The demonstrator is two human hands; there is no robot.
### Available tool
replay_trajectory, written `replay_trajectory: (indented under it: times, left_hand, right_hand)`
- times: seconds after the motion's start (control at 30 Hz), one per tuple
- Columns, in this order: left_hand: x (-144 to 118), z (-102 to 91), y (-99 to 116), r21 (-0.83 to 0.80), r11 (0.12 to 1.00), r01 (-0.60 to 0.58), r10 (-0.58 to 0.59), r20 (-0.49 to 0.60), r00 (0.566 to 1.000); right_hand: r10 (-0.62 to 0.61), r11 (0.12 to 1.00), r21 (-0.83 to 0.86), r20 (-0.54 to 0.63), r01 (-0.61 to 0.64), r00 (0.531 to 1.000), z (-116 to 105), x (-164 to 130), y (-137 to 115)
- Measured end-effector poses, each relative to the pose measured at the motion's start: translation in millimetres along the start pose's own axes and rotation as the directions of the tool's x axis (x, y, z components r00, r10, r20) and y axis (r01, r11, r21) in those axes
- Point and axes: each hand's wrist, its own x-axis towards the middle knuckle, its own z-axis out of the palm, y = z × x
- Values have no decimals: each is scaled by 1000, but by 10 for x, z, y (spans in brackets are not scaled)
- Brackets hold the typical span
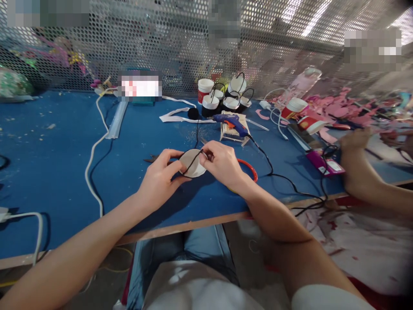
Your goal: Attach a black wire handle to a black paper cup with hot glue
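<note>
A white paper cup (196,171) is held between my hands above the blue table, its open mouth toward me. My left hand (161,175) grips the cup's left side, fingers and thumb closed around the rim. A thin black cord (193,161) runs across the mouth from rim to rim. At the right rim, my right hand (222,161) pinches the cord's end against the cup. A dark metal tip (150,159) shows behind my left hand, and a red loop handle (251,167) lies by my right wrist; the middle is hidden.
A blue glue gun (232,122) rests on a small wooden stick stand (241,134). Behind are several cups with black cord handles (231,103), white ribbon (176,117) and a black spool (193,113). Clear sticks (117,120) lie left. Another person's hand (356,144) is at right.
</note>
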Motion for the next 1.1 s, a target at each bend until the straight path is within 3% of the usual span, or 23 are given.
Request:
replay_trajectory:
  times: [0.47,1.1]
  left_hand:
    - [-17,19,-78,-64,996,-68,71,35,997]
    - [-7,11,-62,-24,995,-96,95,-36,995]
  right_hand:
    - [-120,992,-45,-72,116,990,-43,-29,-18]
    - [-190,980,-80,-130,181,973,-50,-29,3]
